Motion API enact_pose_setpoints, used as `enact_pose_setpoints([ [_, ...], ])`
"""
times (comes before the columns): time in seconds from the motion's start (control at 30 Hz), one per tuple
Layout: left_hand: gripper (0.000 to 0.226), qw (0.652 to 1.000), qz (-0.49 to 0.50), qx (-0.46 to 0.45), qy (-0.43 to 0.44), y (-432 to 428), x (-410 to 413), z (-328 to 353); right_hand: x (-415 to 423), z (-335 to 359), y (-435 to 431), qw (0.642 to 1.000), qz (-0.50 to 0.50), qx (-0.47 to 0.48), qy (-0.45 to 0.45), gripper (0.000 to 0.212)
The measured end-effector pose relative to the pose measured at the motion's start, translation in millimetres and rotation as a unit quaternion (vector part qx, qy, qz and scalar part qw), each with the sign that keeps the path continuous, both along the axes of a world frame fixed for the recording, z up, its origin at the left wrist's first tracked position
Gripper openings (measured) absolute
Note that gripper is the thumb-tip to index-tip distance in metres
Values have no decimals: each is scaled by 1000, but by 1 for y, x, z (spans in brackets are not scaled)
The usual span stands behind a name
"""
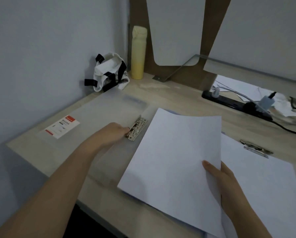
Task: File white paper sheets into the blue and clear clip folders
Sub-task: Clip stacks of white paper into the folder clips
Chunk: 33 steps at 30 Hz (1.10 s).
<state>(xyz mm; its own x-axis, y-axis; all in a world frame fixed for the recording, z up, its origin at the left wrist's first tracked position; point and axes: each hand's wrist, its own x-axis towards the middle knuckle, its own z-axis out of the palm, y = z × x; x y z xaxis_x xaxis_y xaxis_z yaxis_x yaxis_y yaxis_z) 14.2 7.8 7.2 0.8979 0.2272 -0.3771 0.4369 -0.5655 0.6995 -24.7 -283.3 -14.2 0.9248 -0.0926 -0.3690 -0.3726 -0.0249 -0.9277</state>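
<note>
A clear clip folder (95, 117) lies open on the desk at left, with a red and white label (62, 126) on its cover. My left hand (112, 133) grips the lever of its silver metal clip (137, 128). My right hand (219, 179) holds a white paper sheet (171, 157) by its right edge, thumb on top, lifted over the folder's right half. To the right lies a second folder's clip (256, 148) pressed on more white sheets (264, 186). A thin blue edge shows under the held sheet's top.
A yellow bottle (138, 52) and a white bag with black straps (109, 73) stand in the back corner by the wall. A black power strip (236, 103) with plugs and cables lies at the back right. The desk's front edge (85, 201) runs below my left forearm.
</note>
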Motion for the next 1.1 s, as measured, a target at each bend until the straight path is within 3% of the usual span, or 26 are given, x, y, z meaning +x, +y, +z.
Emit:
enact_pose_setpoints([
  [0.17,27,971,25,-236,10,5,-17,-2,1,-2,3,999,7,-40,-2,22],
  [0.27,26,947,40,-318,13,7,-17,-8,2,-4,5,998,8,-59,0,24],
  [0.5,19,967,39,-250,-25,7,-22,-18,0,-5,10,995,6,-102,-22,31],
  [0.7,23,951,15,-310,8,8,-21,-16,-1,-3,10,993,10,-116,-24,30],
  [0.9,17,963,1,-271,14,11,-19,-17,-1,-2,10,991,10,-128,-22,35],
  [1.1,25,947,-14,-320,37,9,-19,-10,-2,0,9,992,10,-125,-11,34],
])
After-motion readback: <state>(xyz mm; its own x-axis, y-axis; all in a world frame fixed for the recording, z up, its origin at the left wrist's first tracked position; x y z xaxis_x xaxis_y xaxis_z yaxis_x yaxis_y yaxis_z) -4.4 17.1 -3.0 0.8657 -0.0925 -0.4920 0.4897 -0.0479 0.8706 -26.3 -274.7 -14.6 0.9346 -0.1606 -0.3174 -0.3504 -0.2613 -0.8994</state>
